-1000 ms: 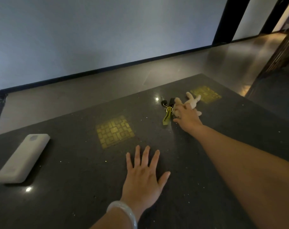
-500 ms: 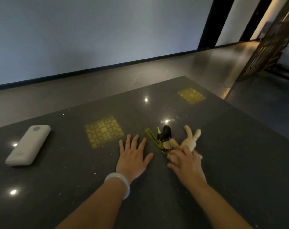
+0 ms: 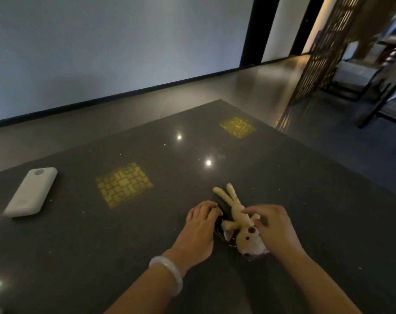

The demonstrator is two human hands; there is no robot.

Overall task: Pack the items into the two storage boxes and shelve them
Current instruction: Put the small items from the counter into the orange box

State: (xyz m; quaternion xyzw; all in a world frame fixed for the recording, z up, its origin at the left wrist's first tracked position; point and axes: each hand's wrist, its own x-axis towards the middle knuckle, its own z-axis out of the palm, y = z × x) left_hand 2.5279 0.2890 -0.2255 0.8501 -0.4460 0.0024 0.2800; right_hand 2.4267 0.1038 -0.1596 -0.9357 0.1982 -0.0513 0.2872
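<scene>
Between hands, plush rabbit (image 3: 240, 220), legs away.

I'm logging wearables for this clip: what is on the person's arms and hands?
Both forearms are bare, with no sleeves in view. The left wrist wears one smooth, pale, translucent bangle. The left hand and right hand show no gloves, and no rings are visible.

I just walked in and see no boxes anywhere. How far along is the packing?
Nothing looks packed. In hand: both hands, left hand and right hand, rest on the plush toy on the table. Left: the white power bank lies untouched, and no storage box shows.
</scene>
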